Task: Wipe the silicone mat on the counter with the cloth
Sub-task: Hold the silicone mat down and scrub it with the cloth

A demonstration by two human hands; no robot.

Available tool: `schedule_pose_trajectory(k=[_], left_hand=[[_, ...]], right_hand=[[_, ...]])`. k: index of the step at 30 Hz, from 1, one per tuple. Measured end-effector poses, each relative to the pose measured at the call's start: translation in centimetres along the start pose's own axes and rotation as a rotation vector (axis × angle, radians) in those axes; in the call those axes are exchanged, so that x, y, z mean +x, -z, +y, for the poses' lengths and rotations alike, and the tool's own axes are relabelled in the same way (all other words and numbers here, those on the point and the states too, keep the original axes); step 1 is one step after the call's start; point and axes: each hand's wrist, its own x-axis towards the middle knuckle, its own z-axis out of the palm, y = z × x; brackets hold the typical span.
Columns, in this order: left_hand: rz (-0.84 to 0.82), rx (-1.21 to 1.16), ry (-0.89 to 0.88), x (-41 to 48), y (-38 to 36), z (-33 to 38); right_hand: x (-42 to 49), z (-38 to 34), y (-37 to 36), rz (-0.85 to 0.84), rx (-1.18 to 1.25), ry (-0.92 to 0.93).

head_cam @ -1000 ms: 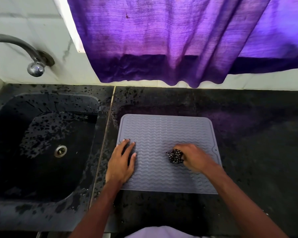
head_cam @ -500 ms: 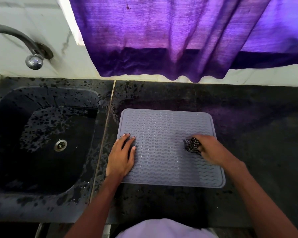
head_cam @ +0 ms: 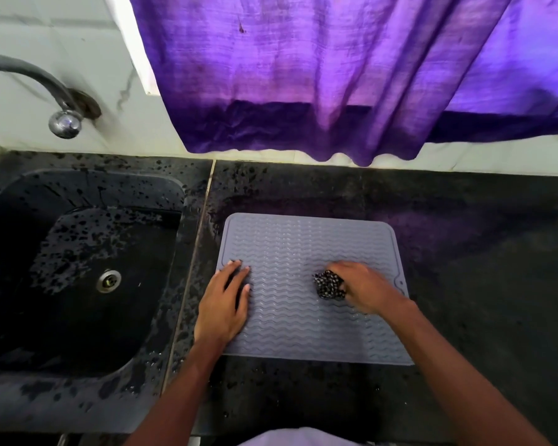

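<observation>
Looking down through the head view, we find the silicone mat (head_cam: 303, 246) lying flat on the dark desk (head_cam: 480, 252) just right of the sink (head_cam: 78, 284). The left hand (head_cam: 223, 300) is spread open and presses the mat's left edge, while the right hand (head_cam: 364, 289) clutches the balled, speckled cloth (head_cam: 328, 284) against its middle-right. Half a second ago the cloth was out near the right edge and it has now swept back toward the centre with the left hand unmoved, so we judge the wiping well under way, though the far rows may still need passes.
</observation>
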Motion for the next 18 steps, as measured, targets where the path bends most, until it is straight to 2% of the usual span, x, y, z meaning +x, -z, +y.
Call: schedule_pose_trajectory(k=[12,18], left_hand=[[0.010,0.018,-0.008,0.0,-0.1,0.0],[-0.001,0.027,-0.002,0.0,0.0,0.0]], right_hand=[[-7.5,9.8,2.7,0.102,0.036,-0.237],[-5.7,6.7,2.2,0.187,0.143,-0.187]])
